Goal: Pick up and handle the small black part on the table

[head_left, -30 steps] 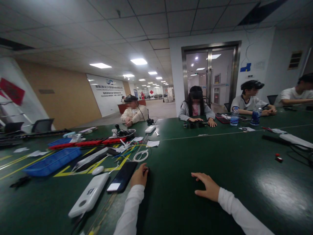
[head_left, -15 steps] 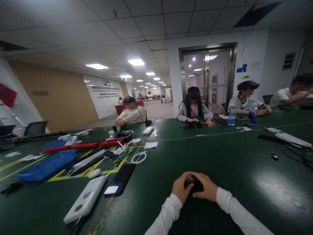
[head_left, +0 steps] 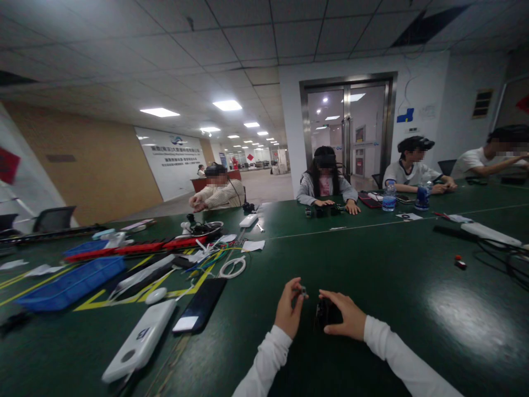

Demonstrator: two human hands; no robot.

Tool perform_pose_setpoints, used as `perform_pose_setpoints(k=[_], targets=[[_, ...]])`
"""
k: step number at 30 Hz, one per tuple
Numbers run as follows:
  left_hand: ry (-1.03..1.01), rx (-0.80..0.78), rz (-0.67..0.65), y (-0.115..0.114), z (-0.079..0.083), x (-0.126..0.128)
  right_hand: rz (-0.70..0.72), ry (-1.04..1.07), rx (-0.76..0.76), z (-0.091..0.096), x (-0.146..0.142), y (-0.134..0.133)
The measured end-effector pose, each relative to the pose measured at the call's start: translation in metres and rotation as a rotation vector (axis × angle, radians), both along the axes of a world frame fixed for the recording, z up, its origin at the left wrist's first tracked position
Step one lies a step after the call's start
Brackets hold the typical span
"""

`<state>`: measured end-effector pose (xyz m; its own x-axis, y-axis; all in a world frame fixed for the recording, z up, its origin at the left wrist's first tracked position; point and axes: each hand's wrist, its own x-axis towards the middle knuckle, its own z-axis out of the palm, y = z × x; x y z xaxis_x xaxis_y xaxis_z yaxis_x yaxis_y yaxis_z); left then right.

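Over the near part of the green table, my right hand [head_left: 346, 315] curls its thumb and fingers round a small black block-shaped object [head_left: 325, 313], too dark to make out its kind. To its left, my left hand [head_left: 289, 307] pinches a small grey piece [head_left: 304, 291] between its fingertips; its exact shape cannot be told. A gap separates the two hands. A dark phone [head_left: 200, 305] lies on the table left of my left hand, beside a white power bank [head_left: 139, 341].
On the green table [head_left: 372, 264] are a blue tray [head_left: 72, 282], a coiled white cable [head_left: 232, 267], tangled wires, water bottles [head_left: 389, 196] and a small red-and-black item [head_left: 460, 262]. Several people sit along the far side, one person [head_left: 327, 182] opposite me.
My left hand has come away leftward from the black object, with a small grey piece in its fingertips. My right hand keeps hold of the black object. The view has shifted slightly.
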<state>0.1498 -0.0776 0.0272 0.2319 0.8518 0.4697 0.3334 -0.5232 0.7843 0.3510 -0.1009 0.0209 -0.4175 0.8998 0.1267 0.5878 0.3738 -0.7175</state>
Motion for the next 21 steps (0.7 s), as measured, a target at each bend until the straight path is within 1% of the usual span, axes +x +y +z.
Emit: perform_pose_setpoints(k=[2,4,6,8,10,12,14,16,18,21], targets=[[0.265,0.042,-0.112,-0.011,-0.001,0.014,0.012,0.000,0.028,-0.003,0.000,0.001],[0.496,0.086,-0.176,-0.018,0.001,0.022,0.010,0.004,0.045,-0.006,0.001,0.002],[0.632,0.113,-0.180,-0.018,0.004,0.023,0.016,0.026,0.066,-0.010,0.002,0.003],[0.683,0.121,-0.123,-0.011,0.006,0.013,0.028,0.043,0.073,-0.012,0.003,0.004],[0.678,0.104,-0.044,0.001,0.005,-0.004,0.027,0.035,0.045,-0.013,0.005,0.004],[0.631,0.073,0.044,0.014,0.001,-0.026,0.024,0.014,0.004,-0.012,0.006,0.004],[0.532,0.047,0.133,0.026,-0.004,-0.046,0.021,0.003,-0.022,-0.008,0.007,0.002],[0.395,0.031,0.215,0.035,-0.007,-0.060,0.018,0.004,-0.038,-0.003,0.008,-0.001],[0.258,0.022,0.247,0.039,-0.009,-0.065,0.015,0.013,-0.050,0.002,0.008,-0.004],[0.127,0.026,0.206,0.037,-0.009,-0.057,0.013,0.016,-0.067,0.009,0.007,-0.008]])
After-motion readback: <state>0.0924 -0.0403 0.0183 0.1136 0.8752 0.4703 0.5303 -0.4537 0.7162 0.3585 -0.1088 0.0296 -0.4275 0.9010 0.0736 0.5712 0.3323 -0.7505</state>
